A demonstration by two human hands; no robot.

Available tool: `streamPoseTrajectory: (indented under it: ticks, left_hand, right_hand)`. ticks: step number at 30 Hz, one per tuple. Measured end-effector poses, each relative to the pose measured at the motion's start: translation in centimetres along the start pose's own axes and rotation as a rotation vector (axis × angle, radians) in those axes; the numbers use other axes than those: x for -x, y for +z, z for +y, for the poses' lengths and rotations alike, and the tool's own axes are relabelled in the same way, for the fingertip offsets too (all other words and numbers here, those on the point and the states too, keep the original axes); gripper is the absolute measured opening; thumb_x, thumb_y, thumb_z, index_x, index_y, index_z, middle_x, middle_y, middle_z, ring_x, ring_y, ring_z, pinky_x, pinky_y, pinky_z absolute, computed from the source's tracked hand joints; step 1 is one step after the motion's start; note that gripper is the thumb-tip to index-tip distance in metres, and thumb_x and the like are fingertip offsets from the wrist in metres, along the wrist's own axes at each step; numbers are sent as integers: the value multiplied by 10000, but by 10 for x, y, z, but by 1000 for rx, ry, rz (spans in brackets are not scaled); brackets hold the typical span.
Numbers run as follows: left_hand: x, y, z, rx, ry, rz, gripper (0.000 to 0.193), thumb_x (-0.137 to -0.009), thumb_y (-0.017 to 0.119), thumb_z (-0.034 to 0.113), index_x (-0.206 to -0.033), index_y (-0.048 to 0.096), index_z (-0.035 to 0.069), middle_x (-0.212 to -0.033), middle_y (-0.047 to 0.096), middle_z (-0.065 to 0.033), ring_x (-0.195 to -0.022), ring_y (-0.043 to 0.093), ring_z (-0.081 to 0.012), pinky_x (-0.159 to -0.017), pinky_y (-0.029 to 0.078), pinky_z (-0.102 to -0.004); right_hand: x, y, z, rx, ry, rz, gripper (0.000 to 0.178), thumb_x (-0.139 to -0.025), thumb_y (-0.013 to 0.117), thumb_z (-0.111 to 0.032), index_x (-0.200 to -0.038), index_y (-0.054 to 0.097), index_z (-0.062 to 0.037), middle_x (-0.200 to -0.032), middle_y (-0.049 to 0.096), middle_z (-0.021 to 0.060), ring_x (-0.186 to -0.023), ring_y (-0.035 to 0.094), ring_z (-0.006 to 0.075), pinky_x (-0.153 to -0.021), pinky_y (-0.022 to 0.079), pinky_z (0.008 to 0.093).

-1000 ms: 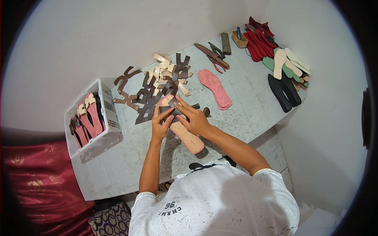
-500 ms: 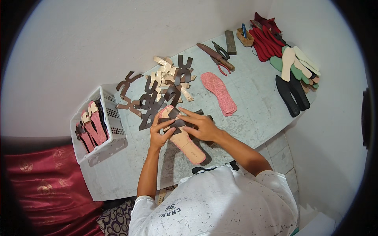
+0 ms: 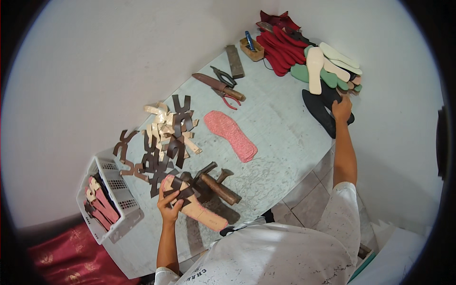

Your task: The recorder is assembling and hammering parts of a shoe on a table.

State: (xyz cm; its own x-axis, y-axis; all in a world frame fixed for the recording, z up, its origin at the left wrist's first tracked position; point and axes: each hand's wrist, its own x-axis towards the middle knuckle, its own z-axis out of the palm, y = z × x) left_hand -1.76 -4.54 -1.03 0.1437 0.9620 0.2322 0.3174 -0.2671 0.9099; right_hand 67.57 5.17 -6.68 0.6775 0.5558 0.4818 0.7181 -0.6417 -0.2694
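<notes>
A grey, scuffed bench stands against pale walls, with a tiled floor beyond its near edge. The left hand has its grip around the strapped end of a sandal, over the bench beside a hammer. The sandal lies slantwise, toe up-left, heel down-right toward the shirt. Half a second ago both hands held it; now the right hand touches the black soles, its grip unclear.
</notes>
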Motion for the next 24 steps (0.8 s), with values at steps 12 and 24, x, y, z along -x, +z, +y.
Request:
streamPoseTrajectory:
  ticks: [12, 24]
  left_hand:
    - [-2, 1, 5, 30, -107, 21, 338, -670, 801, 103, -981, 723, -4, -1278, 526, -207, -1159, 535, -309, -1001, 384, -374]
    - [1, 2, -2, 22, -68, 11, 346, -657, 777, 60, -994, 724, 8, -1401, 427, -253, -1243, 485, -329, -1049, 348, -381]
  right_hand:
    - [-25, -11, 21, 271, 127, -476, 412, -752, 707, -80, -1154, 617, -83, -1116, 639, 113, -1052, 612, 311, -897, 489, 439]
    - [0, -35, -2, 285, 193, -422, 595, -682, 760, -195, -1201, 545, 0, -1211, 543, 191, -1116, 559, 301, -899, 463, 474]
